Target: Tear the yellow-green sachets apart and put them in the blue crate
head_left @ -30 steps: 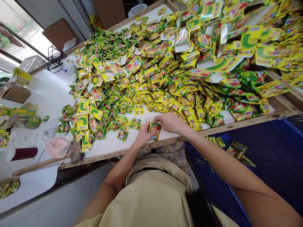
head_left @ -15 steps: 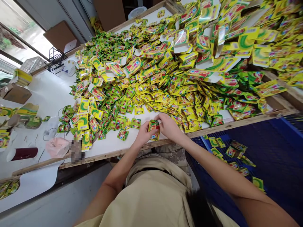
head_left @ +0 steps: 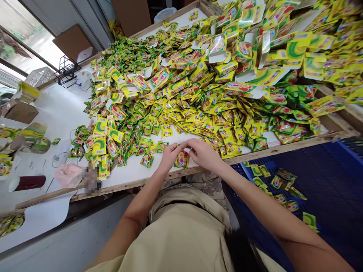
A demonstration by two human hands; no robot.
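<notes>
Between my two hands, close to the table's front edge, is a small yellow, green and red printed box (head_left: 181, 160). My left hand (head_left: 170, 154) pinches its upper left side. My right hand (head_left: 202, 153) has bent fingers closed at its top, and the fingertips of both hands meet there. The fingers cover the box's upper end, so I cannot see whether it is open. Left of my hands lies a loose green sachet (head_left: 147, 160). Straight ahead of them is a heap of yellow sachets (head_left: 198, 121).
Printed boxes (head_left: 160, 79), some with white flaps raised, lie over the heap. A wooden rim (head_left: 255, 154) edges the table. Below right, a blue crate (head_left: 272, 204) holds several packets. At left are a pink bag (head_left: 68, 175), a dark red cup (head_left: 30, 183) and a black wire rack (head_left: 66, 71).
My left hand has slid up the box and its fingertips now meet my right fingers at the top. More of the box's lower front shows. The heap is unchanged.
</notes>
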